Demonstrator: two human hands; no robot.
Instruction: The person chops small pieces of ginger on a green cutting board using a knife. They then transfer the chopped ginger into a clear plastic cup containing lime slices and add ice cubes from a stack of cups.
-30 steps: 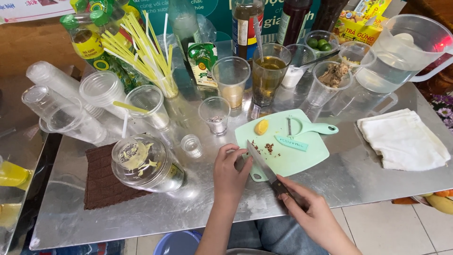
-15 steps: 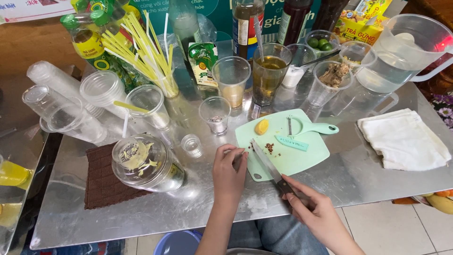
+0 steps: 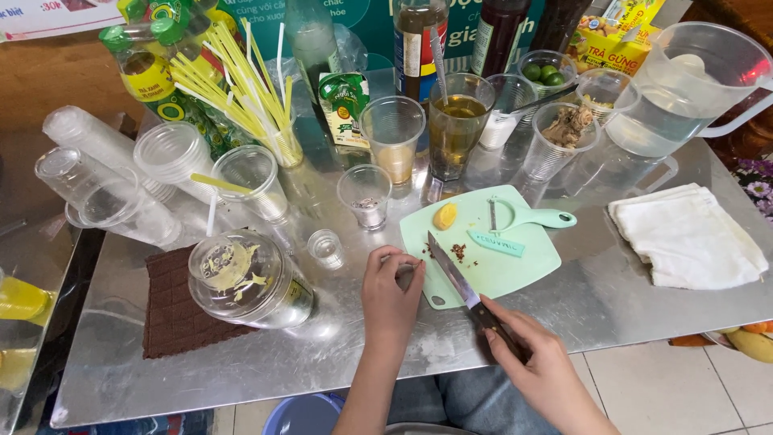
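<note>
Big clear pitcher [image 3: 684, 89] is cut off at the top right, and the bottles along the back lose their tops. On the mint cutting board [image 3: 515, 270] there's a small dark pile of chopped bits [image 3: 458, 251], too tiny to identify. Left hand [image 3: 390, 294] sits at the board's left edge, fingers curled in; can't tell if it's pinching anything. Right hand [image 3: 538, 372] is wrapped around the handle of a knife [image 3: 452, 274], blade angled up-left over the board beside the bits.
</note>
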